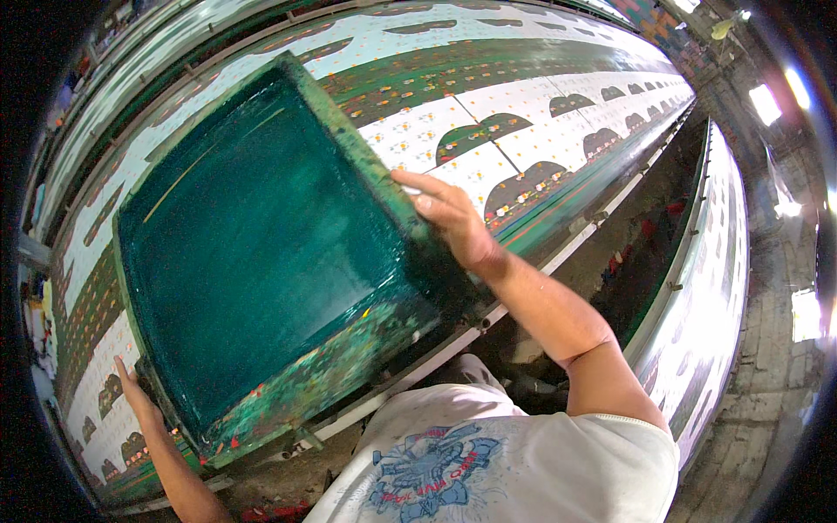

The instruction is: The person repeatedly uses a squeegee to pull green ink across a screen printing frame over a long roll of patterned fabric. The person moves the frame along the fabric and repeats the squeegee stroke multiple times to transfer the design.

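Note:
A large screen-printing frame with dark green, wet-looking mesh and paint-smeared green edges is held tilted before me, over the printing table. My right hand grips its right edge, with fingers lying along the rim and the rest wrapped round the side. At the lower left edge, my left hand holds the frame's other side; some of its fingers are hidden by the frame. Beneath stretches white fabric printed with dark half-round shapes, green bands and small orange and white flowers.
A metal rail runs along the table's near edge. Beyond a dark aisle on the right stands another long table with printed fabric. More printing tables lie at the upper left. A worn tiled floor extends at far right.

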A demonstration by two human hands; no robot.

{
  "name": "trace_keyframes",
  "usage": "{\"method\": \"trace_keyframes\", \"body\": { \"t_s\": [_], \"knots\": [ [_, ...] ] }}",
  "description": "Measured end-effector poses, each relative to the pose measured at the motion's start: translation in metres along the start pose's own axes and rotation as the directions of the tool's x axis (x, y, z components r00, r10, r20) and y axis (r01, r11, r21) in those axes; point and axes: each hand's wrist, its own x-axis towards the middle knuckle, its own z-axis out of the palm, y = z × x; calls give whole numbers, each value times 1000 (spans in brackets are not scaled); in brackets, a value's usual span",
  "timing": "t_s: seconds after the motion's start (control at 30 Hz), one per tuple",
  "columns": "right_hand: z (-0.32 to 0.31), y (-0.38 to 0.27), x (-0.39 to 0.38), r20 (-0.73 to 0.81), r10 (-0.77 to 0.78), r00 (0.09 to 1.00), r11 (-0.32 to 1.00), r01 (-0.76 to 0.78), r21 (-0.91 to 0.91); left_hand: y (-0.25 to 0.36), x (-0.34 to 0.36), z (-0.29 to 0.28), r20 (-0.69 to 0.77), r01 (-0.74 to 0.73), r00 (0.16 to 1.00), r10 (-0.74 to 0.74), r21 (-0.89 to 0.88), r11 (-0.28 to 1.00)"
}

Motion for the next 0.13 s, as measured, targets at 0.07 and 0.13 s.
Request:
{"method": "trace_keyframes", "body": {
  "t_s": [0.07, 0.13],
  "knots": [
    [-40, -13, 8, 29, 18, 999, 1000, -17, -22, 8, -20, 49, 23, 12, 1000, -11, -29, 1000],
    [-91, -20, 23, 80, 40, 996, 999, -38, -29, 12, -21, 84, 165, 26, 986, -21, -31, 999]
  ]
}}
